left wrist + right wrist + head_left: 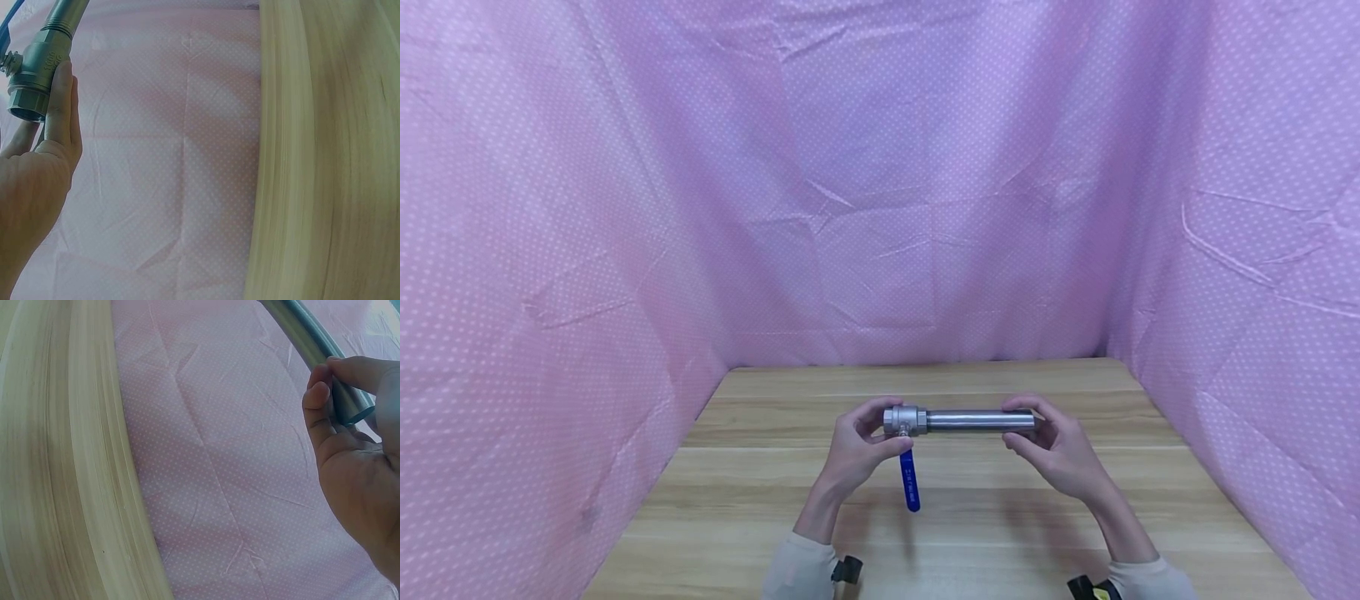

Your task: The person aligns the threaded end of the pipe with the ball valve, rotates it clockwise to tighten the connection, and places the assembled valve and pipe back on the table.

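A silver ball valve with a blue lever handle is joined to a straight steel pipe, and both are held level above the table. My left hand grips the valve body, thumb in front by the handle's base and fingers behind. The blue handle hangs down toward me. At the pipe's free right end, my right hand pinches the tube between thumb and fingers. Thread shows where pipe meets valve in the left wrist view. The pipe's open end appears inside the right hand's grasp.
Beneath the hands lies a light wood table with rounded far corners. Pink dotted cloth hangs behind it and along both sides. Dark wrist straps sit at the cuffs of the pale sleeves.
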A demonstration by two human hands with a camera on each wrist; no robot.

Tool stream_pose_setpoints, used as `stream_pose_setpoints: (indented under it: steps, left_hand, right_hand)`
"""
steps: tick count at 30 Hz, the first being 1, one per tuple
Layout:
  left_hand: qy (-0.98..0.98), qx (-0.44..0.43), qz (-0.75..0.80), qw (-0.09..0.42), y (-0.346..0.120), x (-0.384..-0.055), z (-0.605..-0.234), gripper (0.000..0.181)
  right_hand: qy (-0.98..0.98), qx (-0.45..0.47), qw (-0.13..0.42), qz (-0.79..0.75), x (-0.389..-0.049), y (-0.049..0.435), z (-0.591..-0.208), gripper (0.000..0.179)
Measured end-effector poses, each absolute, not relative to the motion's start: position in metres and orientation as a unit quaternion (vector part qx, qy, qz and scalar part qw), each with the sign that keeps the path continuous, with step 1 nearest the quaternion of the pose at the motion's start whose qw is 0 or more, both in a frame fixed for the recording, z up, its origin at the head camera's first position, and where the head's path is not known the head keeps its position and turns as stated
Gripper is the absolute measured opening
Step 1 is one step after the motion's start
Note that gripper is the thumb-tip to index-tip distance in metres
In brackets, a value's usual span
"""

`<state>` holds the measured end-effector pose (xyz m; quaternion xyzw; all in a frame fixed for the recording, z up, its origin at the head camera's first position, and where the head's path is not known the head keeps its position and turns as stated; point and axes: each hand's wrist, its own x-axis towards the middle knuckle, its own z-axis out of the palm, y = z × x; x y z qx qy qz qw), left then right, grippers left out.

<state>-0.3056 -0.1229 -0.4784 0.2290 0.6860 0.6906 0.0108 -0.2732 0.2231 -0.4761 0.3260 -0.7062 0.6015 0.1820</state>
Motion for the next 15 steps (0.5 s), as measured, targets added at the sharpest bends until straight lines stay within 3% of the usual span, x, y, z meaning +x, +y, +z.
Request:
stream_pose_setpoints:
  steps: [15]
  left_hand:
    - [0.691,0.227,0.687,0.01,-0.1235,-0.3055,-0.4781,0.057]
  right_hand:
    - [-0.739,0.293,0.181,0.579,-0.2706,0.2239,-0.4743,0.04]
